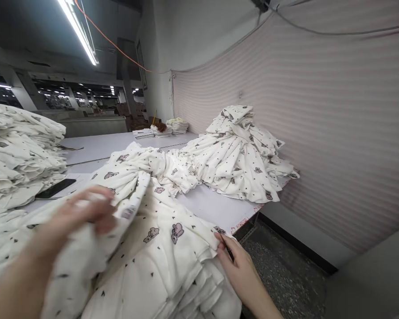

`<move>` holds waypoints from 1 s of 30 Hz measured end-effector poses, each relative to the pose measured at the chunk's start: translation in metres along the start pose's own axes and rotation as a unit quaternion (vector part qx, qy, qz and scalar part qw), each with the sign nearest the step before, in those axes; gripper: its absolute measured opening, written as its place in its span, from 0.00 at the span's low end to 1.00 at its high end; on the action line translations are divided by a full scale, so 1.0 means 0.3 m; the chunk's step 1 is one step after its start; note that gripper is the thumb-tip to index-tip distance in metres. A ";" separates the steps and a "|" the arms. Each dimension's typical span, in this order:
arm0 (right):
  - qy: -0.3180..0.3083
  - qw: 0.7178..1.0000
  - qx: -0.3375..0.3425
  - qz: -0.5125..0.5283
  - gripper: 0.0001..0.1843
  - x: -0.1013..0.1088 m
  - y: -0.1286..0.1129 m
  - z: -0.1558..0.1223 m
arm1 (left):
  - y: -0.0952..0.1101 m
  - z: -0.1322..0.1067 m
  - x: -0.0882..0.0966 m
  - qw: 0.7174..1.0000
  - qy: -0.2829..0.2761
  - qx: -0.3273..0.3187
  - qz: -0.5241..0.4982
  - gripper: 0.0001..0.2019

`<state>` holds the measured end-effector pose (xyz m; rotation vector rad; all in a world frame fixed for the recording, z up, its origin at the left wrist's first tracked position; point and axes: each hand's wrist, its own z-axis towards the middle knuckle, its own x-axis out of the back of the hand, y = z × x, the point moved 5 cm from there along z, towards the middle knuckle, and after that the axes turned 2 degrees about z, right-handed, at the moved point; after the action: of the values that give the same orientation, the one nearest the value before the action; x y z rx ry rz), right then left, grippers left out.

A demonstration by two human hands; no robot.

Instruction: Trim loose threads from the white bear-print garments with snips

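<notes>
White fabric pieces [166,252], printed with small bears and dark specks, lie in a loose heap in front of me. My right hand [236,266] is closed at the heap's right edge, thumb and fingers pinching the cloth. A thin dark tool [228,249] sticks out of the same hand; its exact kind is hard to make out. My left hand [86,212] is over the left side of the heap, its fingers curled and smeared by motion. Whether it grips a raised fold of cloth [133,208] beside it does not show.
More printed cloth is piled at the far right [239,155] and far left [20,150]. A black phone [56,188] lies by the left pile. Small folded stacks [177,126] stand at the table's back. The table's right edge drops to a speckled floor [286,270]; a striped sheet [335,110] covers the wall.
</notes>
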<state>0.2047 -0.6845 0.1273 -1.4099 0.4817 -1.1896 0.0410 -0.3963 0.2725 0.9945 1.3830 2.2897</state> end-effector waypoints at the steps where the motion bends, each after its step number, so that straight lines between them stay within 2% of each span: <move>1: -0.004 1.000 0.005 -0.001 0.14 -0.010 -0.010 0.007 | 0.009 -0.015 -0.121 0.991 -0.137 0.006 0.001 0.16; 2: -0.005 1.000 0.012 0.003 0.12 -0.018 -0.024 0.016 | 0.016 -0.041 -0.233 0.971 -0.237 -0.001 0.027 0.16; 3: -0.003 1.000 0.021 0.011 0.11 -0.025 -0.041 0.024 | 0.022 -0.063 -0.318 0.963 -0.259 -0.026 0.066 0.15; 5: 0.007 0.999 0.042 0.029 0.09 -0.035 -0.079 0.038 | 0.037 -0.110 -0.465 0.943 -0.281 -0.119 0.135 0.17; 7: 0.004 0.997 0.060 0.048 0.09 -0.046 -0.118 0.046 | 0.037 -0.141 -0.543 0.934 -0.247 -0.183 0.182 0.15; 8: -0.001 0.996 0.067 0.060 0.08 -0.052 -0.135 0.047 | 0.033 -0.149 -0.557 0.933 -0.229 -0.200 0.194 0.11; 10: -0.018 0.992 0.072 0.100 0.08 -0.061 -0.159 0.045 | 0.023 -0.154 -0.541 0.937 -0.194 -0.209 0.200 0.06; 13: -0.037 0.983 0.051 0.170 0.15 -0.064 -0.150 0.024 | 0.020 -0.146 -0.449 0.956 -0.143 -0.202 0.159 0.08; 15: -0.014 0.986 0.036 0.163 0.20 -0.056 -0.116 -0.003 | 0.016 -0.143 -0.385 0.969 -0.120 -0.189 0.102 0.06; 17: 0.035 0.991 0.034 0.122 0.24 -0.045 -0.078 -0.035 | 0.006 -0.143 -0.339 0.979 -0.107 -0.173 0.034 0.06; 20: 0.102 0.992 0.045 0.061 0.26 -0.045 -0.051 -0.071 | -0.015 -0.150 -0.307 0.977 -0.123 -0.146 -0.098 0.08; 22: 0.111 0.990 0.081 0.026 0.16 -0.057 -0.071 -0.079 | -0.013 -0.168 -0.304 0.962 -0.167 -0.163 -0.145 0.08; 24: 0.101 0.987 0.123 0.008 0.07 -0.069 -0.106 -0.078 | -0.002 -0.198 -0.310 0.952 -0.214 -0.202 -0.084 0.08; 25: 0.094 0.986 0.138 0.005 0.05 -0.072 -0.121 -0.077 | 0.001 -0.214 -0.315 0.949 -0.223 -0.220 -0.021 0.08; 28: 0.066 0.986 0.151 0.019 0.04 -0.086 -0.143 -0.078 | -0.001 -0.259 -0.350 0.928 -0.222 -0.246 0.171 0.19; 29: 0.053 0.986 0.156 0.029 0.04 -0.094 -0.146 -0.080 | 0.000 -0.272 -0.366 0.919 -0.217 -0.258 0.206 0.20; 30: 0.041 0.985 0.164 0.039 0.04 -0.102 -0.149 -0.084 | 0.001 -0.283 -0.383 0.911 -0.211 -0.272 0.227 0.16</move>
<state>0.1559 -0.6602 0.1516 -1.0554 0.3738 -1.2059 0.0658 -0.5169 0.1998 1.5871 0.3248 2.3441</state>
